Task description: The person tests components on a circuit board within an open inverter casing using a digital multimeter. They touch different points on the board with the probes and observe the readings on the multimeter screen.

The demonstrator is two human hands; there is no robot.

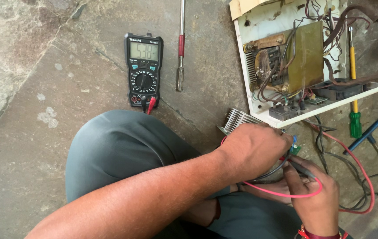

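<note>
Left hand (253, 148): closed over a small green circuit board (294, 149), knuckles up, forearm crossing the raised knee; what the fingers pinch underneath cannot be told.
Right hand (315, 194): closed on a dark test probe (302, 169), thumb and fingers gripping it like a pen, tip aimed at the board's edge.
Green circuit board: just below the finned heat sink (237, 119), peeking out at the right of the left hand, on the floor side of the open chassis.
Red lead (286, 194): loops under both hands, then runs off right along the floor.
Digital multimeter (143, 70): black, flat on the stone floor (29, 132), well apart from the hands, display lit with digits, red and black plugs in its lower sockets.
Open power unit (286, 66): white metal case on its side, transformer, brass-coloured plate and tangled brown wires exposed.
Telescopic rod (181, 44): chrome with red band, lying just right of the meter.
Green-and-yellow screwdriver (353, 88): lying beside the case's right end.
Blue-handled tool (368, 132): slanted on the floor near the screwdriver.
Knee (122, 150): grey trousers, between meter and hands.
</note>
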